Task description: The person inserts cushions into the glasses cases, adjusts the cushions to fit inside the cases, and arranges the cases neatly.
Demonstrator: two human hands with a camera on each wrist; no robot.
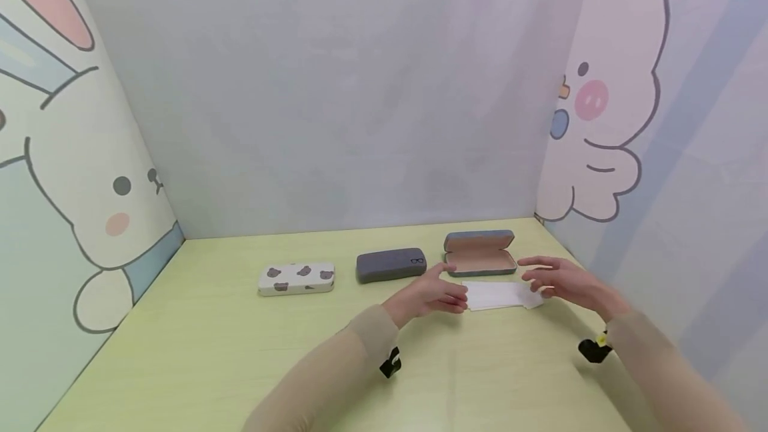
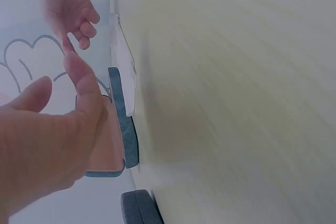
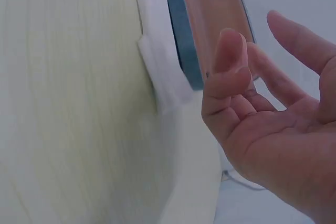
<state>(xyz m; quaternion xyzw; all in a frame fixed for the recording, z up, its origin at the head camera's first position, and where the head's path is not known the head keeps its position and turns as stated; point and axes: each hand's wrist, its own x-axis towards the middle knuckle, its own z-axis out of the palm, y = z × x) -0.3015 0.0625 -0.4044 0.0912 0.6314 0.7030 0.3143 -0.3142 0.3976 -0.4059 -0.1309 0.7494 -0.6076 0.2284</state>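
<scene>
A flat, folded white sheet (image 1: 495,295), thin and soft like cloth or tissue, lies on the table in front of an opened glasses case (image 1: 480,264). The case is blue-grey outside with a pinkish-tan lining, its lid tipped back. My left hand (image 1: 429,295) hovers at the sheet's left end, fingers loosely bent and holding nothing. At the right end, my right hand (image 1: 567,283) is raised with its fingers spread and relaxed. In the right wrist view, the sheet's near end (image 3: 165,72) looks slightly lifted and creased, beside the right hand (image 3: 278,114) with its empty palm.
A closed dark grey glasses case (image 1: 391,265) with a small glasses print sits left of the open one. Farther left is a white case (image 1: 297,279) with bear-head prints. Cartoon-printed walls flank the pale yellow table (image 1: 198,345), and a plain grey backdrop (image 1: 330,99) stands behind.
</scene>
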